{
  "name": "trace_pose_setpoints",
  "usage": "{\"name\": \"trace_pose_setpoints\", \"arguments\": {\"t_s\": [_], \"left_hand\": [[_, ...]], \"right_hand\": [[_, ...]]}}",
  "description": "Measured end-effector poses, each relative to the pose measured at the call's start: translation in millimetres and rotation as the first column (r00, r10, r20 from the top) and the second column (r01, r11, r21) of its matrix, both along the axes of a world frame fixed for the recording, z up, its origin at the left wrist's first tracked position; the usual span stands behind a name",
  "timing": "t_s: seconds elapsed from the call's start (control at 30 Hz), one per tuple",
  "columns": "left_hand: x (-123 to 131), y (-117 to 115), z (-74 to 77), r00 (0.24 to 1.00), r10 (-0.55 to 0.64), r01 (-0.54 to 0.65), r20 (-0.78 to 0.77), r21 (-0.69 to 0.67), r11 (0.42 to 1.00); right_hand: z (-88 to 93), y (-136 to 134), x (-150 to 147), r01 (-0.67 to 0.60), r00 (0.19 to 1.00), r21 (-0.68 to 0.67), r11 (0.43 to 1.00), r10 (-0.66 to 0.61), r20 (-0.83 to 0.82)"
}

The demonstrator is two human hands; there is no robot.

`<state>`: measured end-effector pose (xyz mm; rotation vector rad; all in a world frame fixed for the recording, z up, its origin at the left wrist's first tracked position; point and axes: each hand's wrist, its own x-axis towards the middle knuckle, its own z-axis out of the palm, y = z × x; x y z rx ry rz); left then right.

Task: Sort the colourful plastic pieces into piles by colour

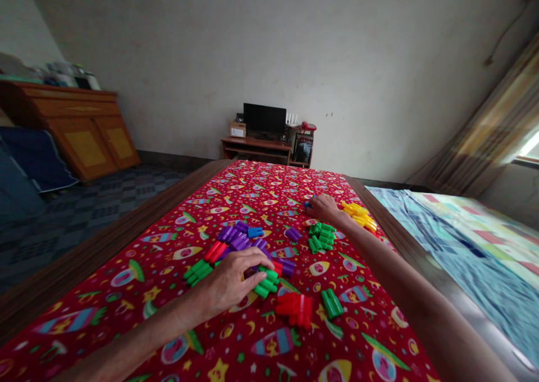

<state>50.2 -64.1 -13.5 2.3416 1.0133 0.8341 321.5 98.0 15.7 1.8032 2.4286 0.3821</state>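
My left hand (236,275) reaches over a mixed pile, its thumb and curved index finger closed about a green plastic building block (266,284). Purple blocks (236,239), a red block (216,251), another green block (197,272) and a blue block (255,233) lie around it. Farther off, my right hand (325,206) rests low over the cloth with its fingers pinched at a small blue block, mostly hidden. Just right of that hand are yellow blocks (359,216). Green blocks (322,237) sit grouped on its near side.
A red patterned cloth (177,298) covers the long table. Nearer me lie red blocks (295,310) and a single green block (332,303); one purple block (292,234) lies mid-cloth. A bed (455,258) adjoins on the right. Beyond stand a desk with a monitor (265,118) and a wooden cabinet (84,129).
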Motion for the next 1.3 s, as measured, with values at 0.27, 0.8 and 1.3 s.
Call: {"name": "trace_pose_setpoints", "arguments": {"t_s": [0.27, 0.8, 1.3], "left_hand": [[-1, 0, -1.6, 1.000, -0.016, 0.016, -0.003, -0.021, 1.000], [-1, 0, -0.3, 0.999, -0.025, 0.025, -0.020, 0.009, 1.000], [-2, 1, -8.0, 0.998, -0.060, 0.060, -0.011, -0.006, 0.998]], "right_hand": [[17.6, 28, 25, 0.255, 0.860, -0.015, 0.967, -0.234, -0.453], [19.0, 8, 48, 0.287, 0.947, -0.035, 0.957, -0.289, -0.139], [-1.1, -12, 41, 0.140, 0.981, -0.093, 0.986, -0.150, -0.120]]}}
